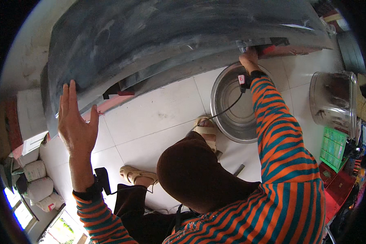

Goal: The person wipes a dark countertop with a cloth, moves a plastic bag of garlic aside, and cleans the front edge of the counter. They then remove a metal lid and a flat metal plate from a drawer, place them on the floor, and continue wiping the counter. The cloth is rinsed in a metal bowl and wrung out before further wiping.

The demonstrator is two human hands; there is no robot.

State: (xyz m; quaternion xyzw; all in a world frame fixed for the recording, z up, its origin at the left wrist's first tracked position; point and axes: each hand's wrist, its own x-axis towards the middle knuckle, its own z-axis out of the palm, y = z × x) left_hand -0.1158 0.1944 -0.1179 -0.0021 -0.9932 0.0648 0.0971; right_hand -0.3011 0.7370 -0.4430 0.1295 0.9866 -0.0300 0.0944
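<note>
A large dark grey piece like a worn tabletop [158, 36], streaked with pale smears, spans the upper part of the view. My left hand [78, 122] is raised at its left end, fingers stretched out, with nothing held. Whether the fingertips touch the surface I cannot tell. My right hand [249, 58] is closed at the front edge on the right, beside a small greyish piece [241, 44]. What its fingers grip is hidden. Below that arm, a wide round metal basin [220, 118] stands on the floor. Straps with small devices circle both wrists.
A clear plastic bin [333, 99] stands at the right, above a green crate [332, 148] and red boxes [339, 189]. Stuffed sacks [40, 189] are piled at the left. My knee [187, 171] and sandalled feet are over the white tiled floor [158, 110]. A black cable runs across the basin.
</note>
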